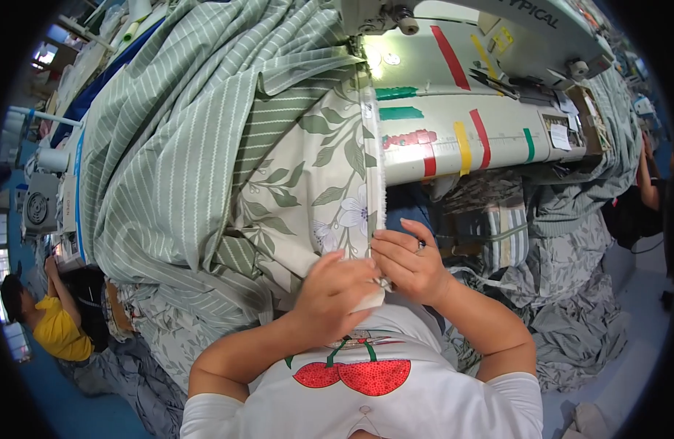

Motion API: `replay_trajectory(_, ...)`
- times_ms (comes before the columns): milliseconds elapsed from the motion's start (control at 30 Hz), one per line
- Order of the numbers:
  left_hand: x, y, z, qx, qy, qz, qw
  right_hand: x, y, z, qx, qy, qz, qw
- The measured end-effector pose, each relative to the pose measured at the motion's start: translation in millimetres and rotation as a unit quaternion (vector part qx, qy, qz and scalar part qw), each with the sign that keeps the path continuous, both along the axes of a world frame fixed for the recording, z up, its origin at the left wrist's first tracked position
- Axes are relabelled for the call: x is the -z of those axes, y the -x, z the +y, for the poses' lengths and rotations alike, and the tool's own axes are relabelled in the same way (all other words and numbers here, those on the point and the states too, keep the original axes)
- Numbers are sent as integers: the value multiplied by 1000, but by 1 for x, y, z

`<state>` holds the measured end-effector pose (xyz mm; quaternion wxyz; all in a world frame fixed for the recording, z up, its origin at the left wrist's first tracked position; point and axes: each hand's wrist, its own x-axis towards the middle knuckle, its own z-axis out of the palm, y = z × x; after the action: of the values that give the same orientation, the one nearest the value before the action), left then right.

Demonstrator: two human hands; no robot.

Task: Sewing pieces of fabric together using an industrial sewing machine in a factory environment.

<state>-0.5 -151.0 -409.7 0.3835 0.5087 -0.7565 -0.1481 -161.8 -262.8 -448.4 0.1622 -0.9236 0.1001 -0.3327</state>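
A cream fabric with leaves and flowers runs from beneath the sewing machine's needle area down toward me. Close to my body, my left hand has its fingers curled on the fabric's near end. Just right of it, my right hand pinches the right edge, where a pale seam strip runs up to the machine. A ring is on one right finger. Green striped fabric lies in heavy folds to the left, joined or overlapping with the floral piece. My fingertips are partly hidden.
The machine bed on the right carries red, yellow and green tape. Scissors or tweezers lie beside a small open box. Piled fabric fills the lower right. A person in a yellow top sits far left; another person's arm shows far right.
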Motion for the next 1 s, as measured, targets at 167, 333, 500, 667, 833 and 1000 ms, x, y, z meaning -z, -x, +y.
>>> replay_trajectory(167,-44,-70,-24,-409,83,-299,858,-6,2,2,-10,2,2,1000)
replay_trajectory(333,-55,-124,-30,-404,40,-328,853,-7,3,2,2,-2,6,1000)
replay_trajectory(500,-99,-85,4,-359,91,-201,907,-13,3,3,12,-6,8,1000)
replay_trajectory(667,-112,-14,17,11,-172,-177,969,-21,9,3,13,-6,15,1000)
replay_trajectory(833,-62,22,-3,107,-334,-162,922,-19,10,5,25,-31,17,999)
replay_trajectory(1000,-34,30,0,90,-289,-158,940,-16,15,3,54,-3,-26,998)
